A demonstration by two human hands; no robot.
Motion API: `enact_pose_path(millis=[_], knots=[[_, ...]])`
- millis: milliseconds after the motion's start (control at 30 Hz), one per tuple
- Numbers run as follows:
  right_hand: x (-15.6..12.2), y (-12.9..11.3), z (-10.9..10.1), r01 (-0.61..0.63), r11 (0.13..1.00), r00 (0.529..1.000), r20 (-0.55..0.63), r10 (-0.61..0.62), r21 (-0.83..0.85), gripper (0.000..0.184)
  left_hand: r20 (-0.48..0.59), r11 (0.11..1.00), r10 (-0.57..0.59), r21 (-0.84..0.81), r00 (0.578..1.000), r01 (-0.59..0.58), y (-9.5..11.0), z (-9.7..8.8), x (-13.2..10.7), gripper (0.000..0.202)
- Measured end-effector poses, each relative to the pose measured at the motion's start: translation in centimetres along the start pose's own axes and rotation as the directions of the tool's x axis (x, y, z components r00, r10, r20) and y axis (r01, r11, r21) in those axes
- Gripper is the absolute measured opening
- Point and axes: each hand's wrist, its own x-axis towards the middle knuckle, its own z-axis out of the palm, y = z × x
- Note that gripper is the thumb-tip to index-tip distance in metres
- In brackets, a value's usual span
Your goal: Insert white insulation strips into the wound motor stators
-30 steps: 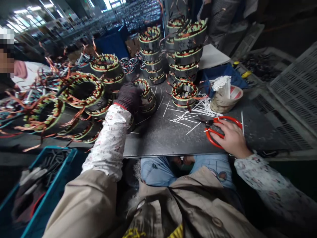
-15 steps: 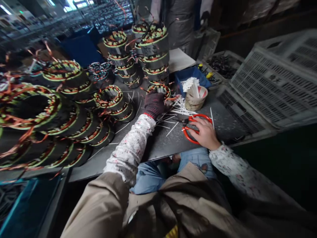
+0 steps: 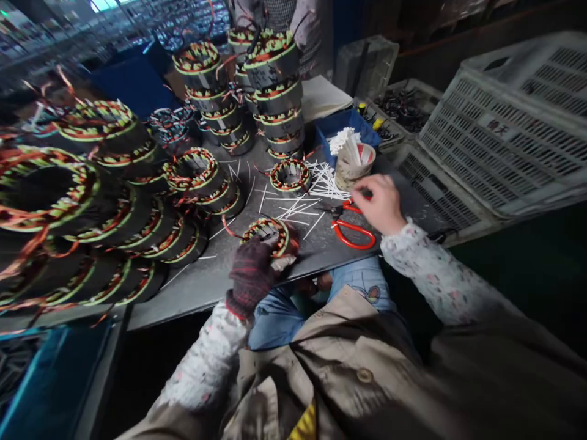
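My left hand (image 3: 252,272), in a dark knitted glove, grips a wound motor stator (image 3: 287,238) by its near left side at the table's front edge. Copper windings and pale insulation ring its top. My bare right hand (image 3: 380,198) is over the red-handled scissors (image 3: 354,235), fingers curled towards the thumb. Whether anything small is between those fingertips is hidden. Beyond that hand stands a cup (image 3: 346,174) with white strips in it. Thin white sticks (image 3: 323,180) lie scattered left of the cup. Another small stator (image 3: 290,177) sits behind the held one.
Stacked stators (image 3: 137,214) fill the left of the table (image 3: 220,260), with taller stacks (image 3: 277,98) at the back. A blue bin (image 3: 323,137) stands behind the cup. Grey plastic crates (image 3: 495,128) are at the right. A person in a checked apron (image 3: 287,15) stands across the table.
My left hand has drawn back towards me and now holds a stator at the table edge. My right hand has risen off the scissors handles and moved slightly forward. The view shifted a little.
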Motion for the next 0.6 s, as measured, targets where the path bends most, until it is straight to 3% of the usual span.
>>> enact_pose_path(millis=[100,133,200,233,300,367,433,467,533,567,600], knots=[[5.5,0.3,1.0,-0.086,0.988,0.991,-0.115,0.071,-0.13,0.029,-0.018,0.995,0.078,0.06,0.997,-0.077,0.8,0.9,-1.2,0.035],[7.1,0.6,1.6,-0.102,0.983,0.988,-0.13,0.082,-0.154,0.031,-0.051,0.998,0.055,-0.002,0.997,-0.055,1.2,1.0,-1.2,0.033],[9.5,1.6,2.7,-0.103,0.978,0.989,-0.122,0.081,-0.184,0.036,-0.184,0.977,-0.111,-0.198,0.977,0.074,1.6,1.2,-1.2,0.034],[10.2,2.1,3.1,-0.093,0.977,0.992,-0.108,0.073,-0.191,0.039,-0.256,0.943,-0.228,-0.299,0.939,0.147,1.7,1.2,-1.4,0.036],[10.5,3.1,3.6,-0.065,0.978,0.996,-0.071,0.052,-0.199,0.044,-0.383,0.87,-0.425,-0.422,0.82,0.254,1.3,1.4,-2.3,0.039],[9.7,3.6,3.5,-0.043,0.978,0.999,-0.036,0.036,-0.205,0.044,-0.46,0.868,-0.465,-0.405,0.756,0.288,0.5,1.8,-4.1,0.046],[8.4,3.5,3.0,-0.024,0.977,1.0,0.001,0.025,-0.214,0.041,-0.517,0.919,-0.385,-0.288,0.765,0.267,0.1,2.0,-6.1,0.049],[7.8,3.2,2.7,-0.025,0.975,1.0,0.013,0.028,-0.22,0.039,-0.518,0.954,-0.293,-0.212,0.804,0.211,0.3,2.0,-7.0,0.045],[6.8,2.3,2.3,-0.038,0.972,0.999,0.026,0.046,-0.23,0.035,-0.418,0.996,0.015,-0.076,0.908,-0.051,1.2,1.6,-8.1,0.03],[6.5,1.9,2.1,-0.045,0.972,0.998,0.035,0.054,-0.23,0.033,-0.327,0.975,0.198,-0.027,0.924,-0.219,1.8,1.4,-8.1,0.023],[6.3,1.4,2.0,-0.049,0.973,0.997,0.049,0.062,-0.227,0.032,-0.222,0.934,0.349,0.007,0.91,-0.356,2.4,1.1,-7.8,0.021]])
